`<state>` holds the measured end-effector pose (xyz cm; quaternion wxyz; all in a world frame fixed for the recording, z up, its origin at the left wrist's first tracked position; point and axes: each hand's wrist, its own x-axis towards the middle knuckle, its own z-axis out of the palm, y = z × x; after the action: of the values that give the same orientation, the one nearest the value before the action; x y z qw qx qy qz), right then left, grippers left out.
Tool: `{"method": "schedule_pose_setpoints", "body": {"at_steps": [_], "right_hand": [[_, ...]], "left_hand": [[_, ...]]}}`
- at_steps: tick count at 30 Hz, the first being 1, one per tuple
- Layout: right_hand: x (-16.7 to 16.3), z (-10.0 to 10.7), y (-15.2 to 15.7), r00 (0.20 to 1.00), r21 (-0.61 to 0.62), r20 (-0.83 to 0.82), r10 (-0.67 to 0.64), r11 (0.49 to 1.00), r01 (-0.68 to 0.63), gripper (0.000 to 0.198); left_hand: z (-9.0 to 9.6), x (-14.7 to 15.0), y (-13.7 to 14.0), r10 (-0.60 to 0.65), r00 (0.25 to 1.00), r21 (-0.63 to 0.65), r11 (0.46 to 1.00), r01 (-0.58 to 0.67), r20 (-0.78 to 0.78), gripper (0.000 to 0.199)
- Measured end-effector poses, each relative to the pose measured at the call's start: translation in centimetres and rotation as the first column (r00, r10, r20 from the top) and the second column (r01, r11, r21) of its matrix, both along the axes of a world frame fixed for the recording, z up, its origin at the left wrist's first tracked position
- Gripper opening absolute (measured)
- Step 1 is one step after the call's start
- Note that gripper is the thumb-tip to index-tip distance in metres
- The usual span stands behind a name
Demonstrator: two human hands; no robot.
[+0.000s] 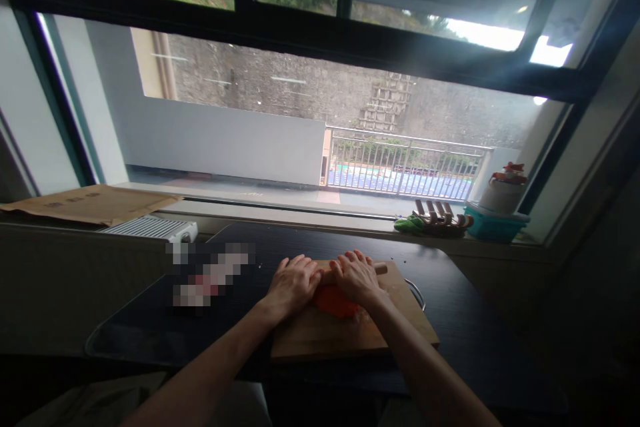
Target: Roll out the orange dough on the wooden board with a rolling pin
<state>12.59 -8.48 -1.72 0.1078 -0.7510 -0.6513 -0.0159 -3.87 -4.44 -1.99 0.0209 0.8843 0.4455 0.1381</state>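
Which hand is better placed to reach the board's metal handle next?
Probably the right hand: it rests on the rolling pin, nearer the metal handle; the left hand lies farther across the board.

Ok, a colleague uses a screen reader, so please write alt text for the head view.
A person's left hand and right hand rest on a wooden rolling pin at the far side of a flat orange mass on a wooden board. The board lies on a dark table before a large window.
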Motion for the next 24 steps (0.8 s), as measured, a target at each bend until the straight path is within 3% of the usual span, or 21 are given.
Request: {"method": "schedule_pose_setpoints", "body": {"at_steps": [5, 8, 11, 18, 21, 24], "right_hand": [[-0.2, 1.8, 5.6, 0.999, -0.125, -0.015, -0.033, 0.992, 0.031, 0.051], [-0.2, 2.3, 7.0, 0.999, -0.167, -0.023, -0.037, 0.985, 0.033, 0.05], [-0.3, 2.0, 5.4, 1.0, -0.142, -0.012, -0.016, 0.99, 0.014, 0.05], [-0.5, 0.1, -1.4, 1.0, 0.018, 0.022, 0.022, 1.0, -0.022, 0.047], [-0.4, 0.1, -0.9, 0.999, 0.012, 0.031, 0.028, 1.0, -0.028, 0.047], [-0.3, 1.0, 1.7, 0.999, -0.061, 0.035, 0.017, 0.998, -0.015, 0.048]], "left_hand": [[0.7, 1.1, 4.3, 0.096, 0.994, -0.061, 0.993, -0.099, -0.047, 0.037], [0.9, 1.4, 5.5, 0.11, 0.991, -0.096, 0.988, -0.117, -0.073, 0.034], [0.7, 1.0, 4.4, 0.078, 0.995, -0.093, 0.992, -0.083, -0.063, 0.033], [-0.3, -0.8, -0.6, -0.025, 1.0, -0.029, 0.999, 0.025, -0.004, 0.046], [-0.3, -0.7, -0.3, -0.023, 1.0, -0.028, 0.999, 0.023, -0.012, 0.048], [0.0, 0.0, 1.9, 0.015, 0.999, -0.053, 0.998, -0.017, -0.039, 0.043]]}}
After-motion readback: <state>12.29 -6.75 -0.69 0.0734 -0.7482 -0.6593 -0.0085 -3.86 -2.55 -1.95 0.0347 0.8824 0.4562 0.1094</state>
